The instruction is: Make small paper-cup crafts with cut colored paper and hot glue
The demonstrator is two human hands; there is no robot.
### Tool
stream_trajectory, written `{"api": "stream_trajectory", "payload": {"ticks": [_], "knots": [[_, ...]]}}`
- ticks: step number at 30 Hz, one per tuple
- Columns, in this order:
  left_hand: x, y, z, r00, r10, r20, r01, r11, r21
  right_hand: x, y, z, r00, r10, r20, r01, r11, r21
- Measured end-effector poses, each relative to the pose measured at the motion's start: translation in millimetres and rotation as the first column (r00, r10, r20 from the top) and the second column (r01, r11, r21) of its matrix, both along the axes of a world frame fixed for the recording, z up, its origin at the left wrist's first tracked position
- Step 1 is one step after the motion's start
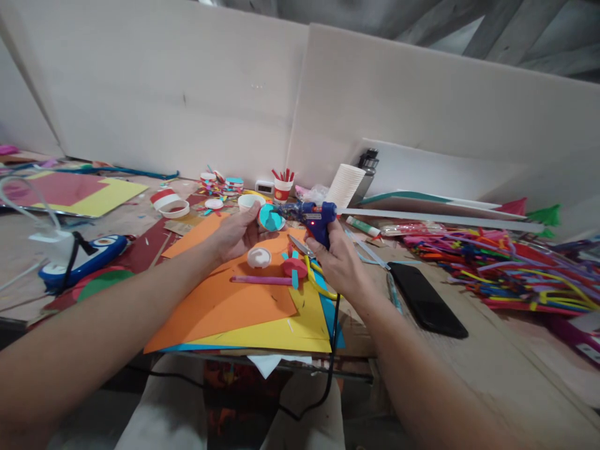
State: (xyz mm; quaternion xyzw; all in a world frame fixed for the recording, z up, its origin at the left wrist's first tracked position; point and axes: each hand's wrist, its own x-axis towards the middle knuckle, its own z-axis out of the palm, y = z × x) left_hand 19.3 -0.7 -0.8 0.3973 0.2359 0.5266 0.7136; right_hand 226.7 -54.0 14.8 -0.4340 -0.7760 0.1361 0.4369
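My right hand (334,251) is wrapped round the handle of a blue hot glue gun (316,220), its nozzle pointing left. In my left hand (239,234) is a small round paper piece with a turquoise face (270,219), pinched at its edge. The nozzle is at or very near this face; I cannot tell whether they touch. Below lie a white disc (259,258), a red paper piece with turquoise tabs (294,267) and a pink marker-like stick (267,280). Scissors with yellow handles (315,281) rest partly behind my right hand.
Orange paper (220,312) lies over yellow and blue sheets. A black phone (427,300) and many pipe cleaners (506,262) are to the right. Stacked paper cups (347,185) stand at the back. The gun's black cord (334,337) hangs over the table edge.
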Motion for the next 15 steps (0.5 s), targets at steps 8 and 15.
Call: {"api": "stream_trajectory", "payload": {"ticks": [8, 15], "knots": [[-3.4, 4.6, -0.4, 0.998, 0.061, 0.016, -0.061, 0.998, 0.005, -3.0, -3.8, 0.7, 0.999, 0.053, 0.002, -0.053, 0.997, -0.062], [-0.2, 1.7, -2.0, 1.000, 0.004, -0.021, -0.004, 1.000, 0.002, -1.7, -2.5, 2.5, 1.000, -0.024, 0.008, 0.024, 0.999, -0.026]]}}
